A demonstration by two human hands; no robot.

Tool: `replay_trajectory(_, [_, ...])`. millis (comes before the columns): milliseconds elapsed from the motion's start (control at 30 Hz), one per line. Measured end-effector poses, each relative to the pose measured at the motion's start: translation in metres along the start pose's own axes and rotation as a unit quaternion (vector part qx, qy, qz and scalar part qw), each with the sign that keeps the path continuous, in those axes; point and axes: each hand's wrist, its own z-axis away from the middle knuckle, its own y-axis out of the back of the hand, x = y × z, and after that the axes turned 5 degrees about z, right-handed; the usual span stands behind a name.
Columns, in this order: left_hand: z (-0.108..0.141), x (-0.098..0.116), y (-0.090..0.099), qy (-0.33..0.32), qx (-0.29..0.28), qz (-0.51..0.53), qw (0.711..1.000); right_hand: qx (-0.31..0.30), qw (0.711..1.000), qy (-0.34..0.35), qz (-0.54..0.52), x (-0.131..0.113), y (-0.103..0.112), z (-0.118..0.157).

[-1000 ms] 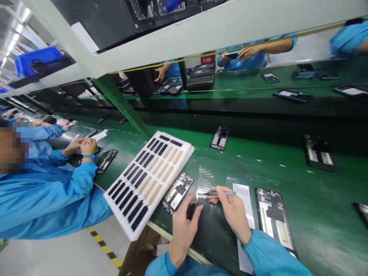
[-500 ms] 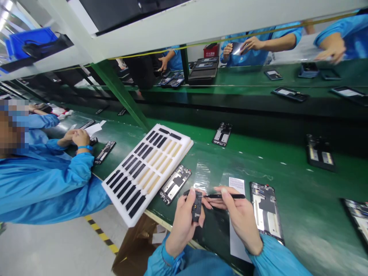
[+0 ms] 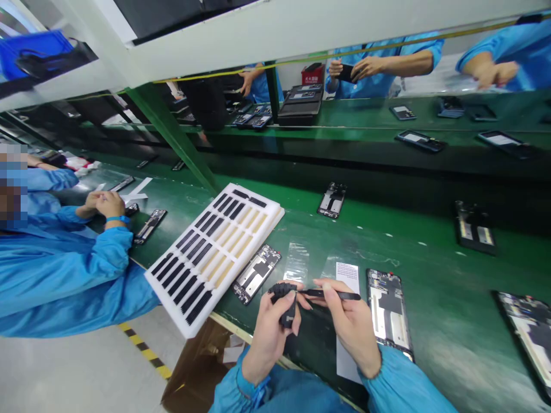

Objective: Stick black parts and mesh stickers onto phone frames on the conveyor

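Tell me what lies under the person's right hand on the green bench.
A white strip runs beneath the right hand, its dotted end showing beyond the fingers, beside a dark mat. The hand hides the strip's middle.

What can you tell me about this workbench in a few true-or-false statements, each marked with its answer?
The left hand grips a small black part. True.

The right hand holds a red screwdriver. False: it holds a slim black pen-shaped tool.

The white foam tray carries rows of black strips and tan strips. True.

A metal phone frame lies inside the tray. False: it lies beside the tray on the green workbench.

A co-worker in a blue smock wears a blue wristband. True.
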Motion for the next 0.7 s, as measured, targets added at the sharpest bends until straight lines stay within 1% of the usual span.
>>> replay_trajectory(133, [-0.003,-0.003,-0.003,-0.004,0.012,-0.025,1.000,0.001,0.997,0.040,0.058,0.006,0.001,0.004])
replay_trajectory(200, [-0.004,-0.003,-0.004,-0.015,0.025,-0.053,0.998,0.009,0.995,0.058,0.080,0.006,0.008,0.005])
replay_trajectory(233, [-0.005,-0.002,-0.004,-0.023,0.032,-0.073,0.997,0.022,0.994,0.058,0.085,0.005,0.015,0.003])
replay_trajectory(300, [-0.008,0.001,-0.002,-0.039,0.046,-0.127,0.990,0.076,0.992,0.034,0.091,0.005,0.035,-0.006])
replay_trajectory(367, [-0.012,0.001,0.002,-0.054,0.050,-0.203,0.976,0.141,0.985,-0.002,0.099,0.007,0.059,-0.021])
replay_trajectory(400, [-0.015,0.000,0.005,-0.064,0.048,-0.250,0.965,0.161,0.982,-0.015,0.101,0.009,0.071,-0.030])
replay_trajectory(467, [-0.020,-0.006,0.007,-0.089,0.037,-0.354,0.930,0.164,0.982,-0.029,0.094,0.016,0.091,-0.046])
replay_trajectory(533, [-0.026,-0.013,0.003,-0.112,0.006,-0.457,0.882,0.145,0.986,-0.035,0.078,0.025,0.102,-0.058])
replay_trajectory(600, [-0.030,-0.020,-0.005,-0.129,-0.049,-0.546,0.826,0.124,0.989,-0.043,0.061,0.033,0.106,-0.064])
replay_trajectory(700, [-0.036,-0.025,-0.023,-0.157,-0.138,-0.643,0.737,0.089,0.993,-0.054,0.051,0.043,0.106,-0.064])
